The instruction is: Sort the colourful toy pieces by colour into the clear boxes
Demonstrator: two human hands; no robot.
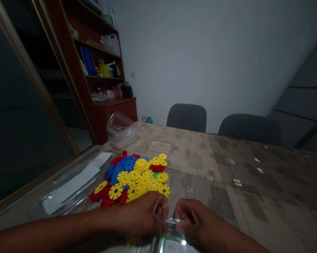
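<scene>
My left hand [150,214] and my right hand [194,219] are close together at the bottom of the view, fingers curled and closed. Between them they pinch the upper edge of a clear, shiny plastic bag [171,244] with a pale label. Its lower part runs out of the frame, and its contents cannot be made out. Just beyond my left hand lies a heap of flower-shaped plastic discs [145,177], yellow on the near right, blue and red behind and to the left, with a little green.
Clear plastic packaging with white paper strips [76,184] lies on the left of the patterned table [195,161]. Clear plastic tubs [121,131] and a shallow clear tray [160,147] stand behind the heap. Two grey chairs [187,117] line the far side, and a shelf unit [103,75] stands back left.
</scene>
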